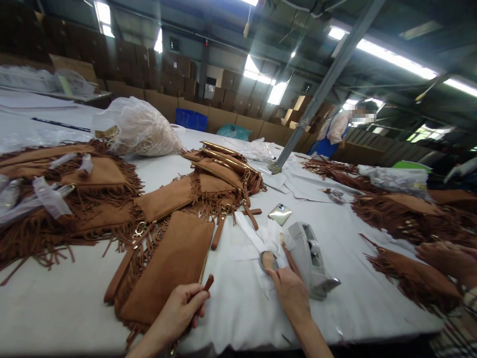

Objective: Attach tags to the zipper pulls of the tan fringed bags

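Observation:
My left hand point(186, 304) is closed round a brown leather strap point(209, 283), whose end sticks up past the thumb. Just behind it lies a flat tan fringed bag point(175, 263) with a gold zip. My right hand point(292, 293) has its fingers curled down at a small round piece with a grey rim point(263, 259) and a tan middle; what the fingers grip is hidden. White strips point(249, 231) lie beyond that piece. A grey tape dispenser point(311, 258) stands right of my right hand, with another brown strap point(290, 256) leaning between them.
More fringed bags are stacked point(219, 174) ahead and piled with wrapped straps point(97, 174) at left. A phone point(279, 214) lies behind the dispenser. A stuffed clear bag point(141, 129) and a metal post point(320, 89) stand farther back. Another person's hands point(447, 258) touch a bag at right.

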Motion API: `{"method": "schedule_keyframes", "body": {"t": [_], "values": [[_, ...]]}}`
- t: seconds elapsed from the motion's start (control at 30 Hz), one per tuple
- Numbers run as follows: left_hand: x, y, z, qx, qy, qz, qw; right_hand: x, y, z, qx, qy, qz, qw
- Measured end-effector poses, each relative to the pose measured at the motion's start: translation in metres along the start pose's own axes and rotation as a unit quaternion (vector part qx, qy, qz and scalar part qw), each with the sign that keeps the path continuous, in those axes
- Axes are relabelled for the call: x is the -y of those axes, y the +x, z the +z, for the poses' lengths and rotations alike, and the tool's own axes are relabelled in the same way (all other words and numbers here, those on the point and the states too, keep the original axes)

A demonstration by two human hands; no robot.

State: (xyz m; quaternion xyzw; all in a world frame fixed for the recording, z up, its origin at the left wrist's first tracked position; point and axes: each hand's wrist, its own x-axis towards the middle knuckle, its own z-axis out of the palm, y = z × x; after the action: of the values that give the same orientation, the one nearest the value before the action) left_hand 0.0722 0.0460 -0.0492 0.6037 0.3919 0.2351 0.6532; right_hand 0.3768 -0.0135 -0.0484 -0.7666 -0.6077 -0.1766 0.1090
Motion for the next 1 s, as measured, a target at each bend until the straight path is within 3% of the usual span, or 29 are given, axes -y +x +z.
{"method": "schedule_keyframes", "body": {"t": [0.13,0.3,0.43,0.57,0.7,0.77,0.8,0.9,0.93,1.0], "values": [[0.002,0.002,0.001,-0.007,-0.011,-0.005,1.000,0.017,0.011,-0.016,-0.006,-0.049,-0.011,0.999],[0.006,0.004,0.001,-0.008,-0.016,0.000,1.000,0.048,0.046,-0.011,0.133,-0.015,-0.078,0.988],[0.007,0.006,0.002,-0.016,-0.015,0.002,1.000,0.056,0.065,0.002,0.168,0.024,-0.088,0.982],[0.008,0.006,0.001,-0.025,-0.027,0.005,0.999,0.059,0.068,0.001,0.178,0.077,-0.053,0.980],[0.005,0.003,-0.006,-0.020,-0.056,0.013,0.998,0.082,0.051,-0.013,0.216,0.168,-0.015,0.962],[0.002,0.002,-0.011,-0.003,-0.089,0.011,0.996,0.099,0.036,-0.022,0.294,0.308,0.003,0.905],[0.000,0.001,-0.014,0.008,-0.107,0.005,0.994,0.107,0.028,-0.027,0.342,0.404,0.023,0.848],[-0.003,0.002,-0.023,0.068,-0.151,-0.027,0.986,0.127,0.010,-0.040,0.434,0.640,0.113,0.624],[-0.004,0.002,-0.026,0.089,-0.164,-0.039,0.982,0.131,0.007,-0.044,0.439,0.671,0.139,0.581],[-0.004,0.002,-0.032,0.119,-0.183,-0.054,0.974,0.136,0.005,-0.051,0.443,0.692,0.160,0.547]]}}
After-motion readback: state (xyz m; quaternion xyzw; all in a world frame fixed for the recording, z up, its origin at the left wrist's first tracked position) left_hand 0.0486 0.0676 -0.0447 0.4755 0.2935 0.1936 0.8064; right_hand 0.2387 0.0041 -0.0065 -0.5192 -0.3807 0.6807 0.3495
